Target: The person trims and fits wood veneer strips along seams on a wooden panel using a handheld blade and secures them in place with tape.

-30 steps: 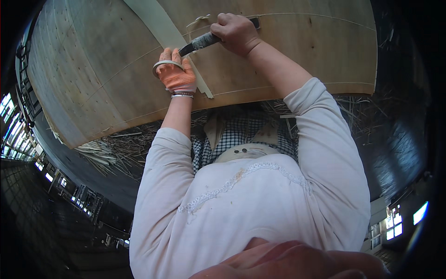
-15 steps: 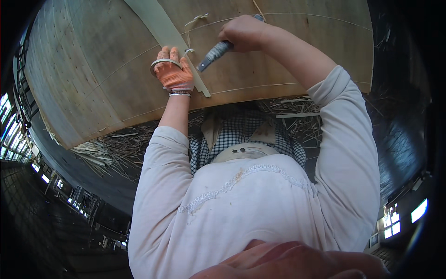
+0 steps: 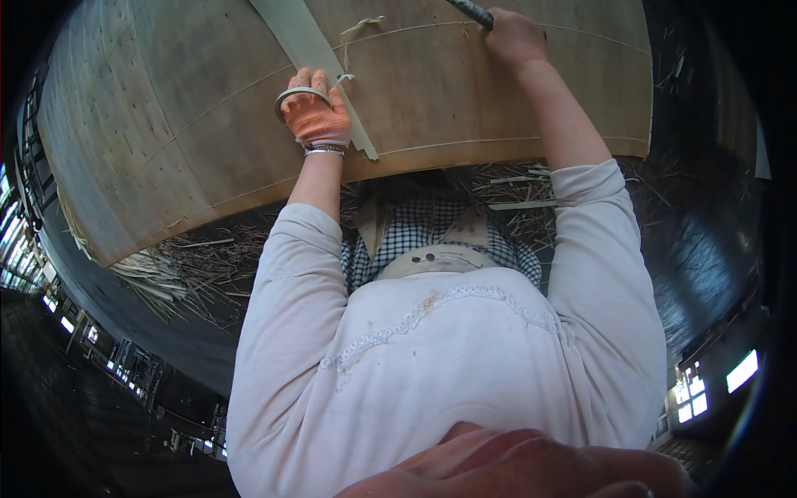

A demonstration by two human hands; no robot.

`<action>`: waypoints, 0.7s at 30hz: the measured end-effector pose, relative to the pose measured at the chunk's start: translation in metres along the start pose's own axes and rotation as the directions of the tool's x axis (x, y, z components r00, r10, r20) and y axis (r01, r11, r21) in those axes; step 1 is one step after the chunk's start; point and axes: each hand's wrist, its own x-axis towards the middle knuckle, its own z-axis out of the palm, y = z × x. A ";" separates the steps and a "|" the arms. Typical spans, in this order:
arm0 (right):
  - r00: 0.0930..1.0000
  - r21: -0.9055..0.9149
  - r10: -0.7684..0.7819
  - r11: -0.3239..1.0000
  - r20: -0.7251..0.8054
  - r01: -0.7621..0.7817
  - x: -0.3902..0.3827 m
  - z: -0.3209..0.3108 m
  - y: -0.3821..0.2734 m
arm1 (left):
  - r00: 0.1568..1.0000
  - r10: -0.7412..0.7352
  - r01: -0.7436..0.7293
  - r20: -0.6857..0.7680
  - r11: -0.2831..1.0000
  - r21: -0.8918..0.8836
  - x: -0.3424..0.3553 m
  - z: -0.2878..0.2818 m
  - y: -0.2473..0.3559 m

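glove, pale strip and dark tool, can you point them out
glove [image 3: 319, 121]: head view, middle of its orange part
pale strip [image 3: 297, 33]: head view, its wide upper part
dark tool [image 3: 471, 12]: head view, its visible shaft

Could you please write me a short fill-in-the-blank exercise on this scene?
1. The glove on the left hand is mainly coloured ____.
2. The right hand, gripping a tool, is not gloved but ____.
3. A bracelet circles the left ____.
4. The hand nearer the pale strip is the ____ one.

Missing words: orange; bare; wrist; left.
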 end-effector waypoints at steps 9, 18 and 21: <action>0.796 0.990 0.599 0.040 0.084 -0.135 0.050 -0.069 -0.009 | 1.000 -0.002 0.001 0.004 0.999 0.044 -0.004 0.001 -0.001; 0.916 0.787 -0.142 0.570 0.375 -0.234 -0.127 0.032 -0.042 | 1.000 -0.013 0.014 -0.009 0.999 0.052 0.000 0.001 0.000; 0.982 0.443 0.143 0.877 0.127 -0.185 -0.145 0.035 -0.052 | 0.999 -0.022 0.021 0.046 0.999 0.041 -0.002 -0.002 -0.001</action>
